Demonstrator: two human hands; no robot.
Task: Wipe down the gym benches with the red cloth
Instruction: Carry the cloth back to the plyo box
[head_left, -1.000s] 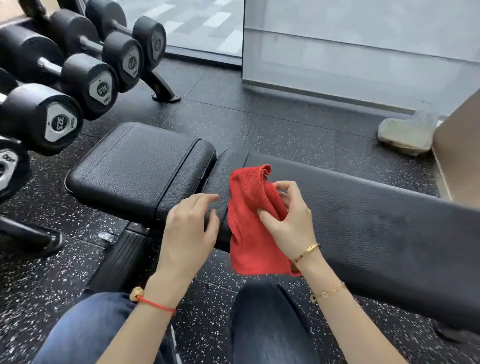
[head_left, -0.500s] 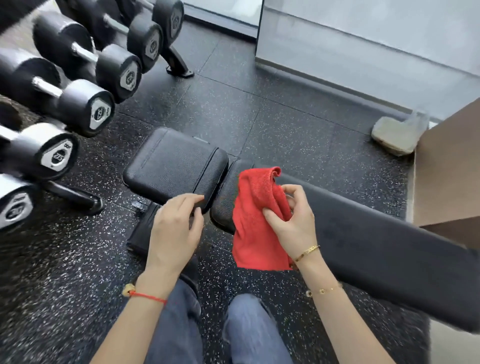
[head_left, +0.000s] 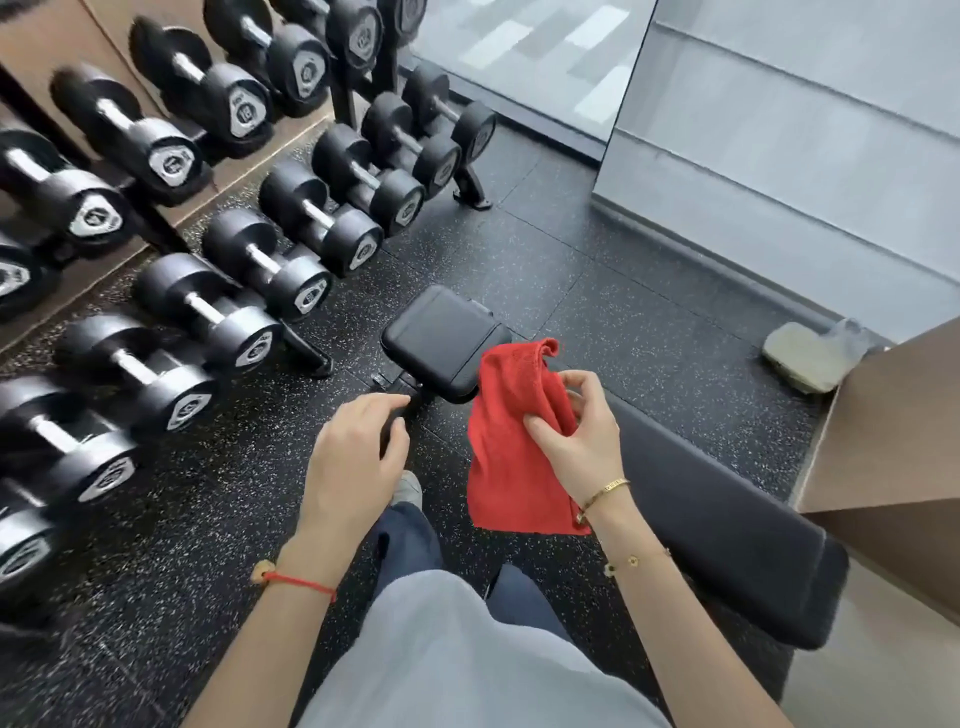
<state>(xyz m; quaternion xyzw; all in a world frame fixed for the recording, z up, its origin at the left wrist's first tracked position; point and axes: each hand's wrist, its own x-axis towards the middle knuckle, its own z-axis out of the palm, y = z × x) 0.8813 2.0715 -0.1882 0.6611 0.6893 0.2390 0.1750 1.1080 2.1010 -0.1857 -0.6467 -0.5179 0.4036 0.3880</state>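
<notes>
The right hand (head_left: 582, 441) pinches the red cloth (head_left: 511, 441), which hangs lifted off the bench (head_left: 727, 530). The bench lies below and beyond that grip, its long axis running away rightward. The left hand (head_left: 358, 457) hovers relaxed, grasping nothing.

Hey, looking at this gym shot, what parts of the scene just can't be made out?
Head view only:
- Bench: the joint between its pads is hidden behind the red cloth held by the right hand.
- Dumbbells: weight numbers on the end caps are too blurred to read.
- Left hand: fingertips seen from behind, so touching anything or not is unclear.
- Pale object by the wall: too indistinct to identify.
</notes>
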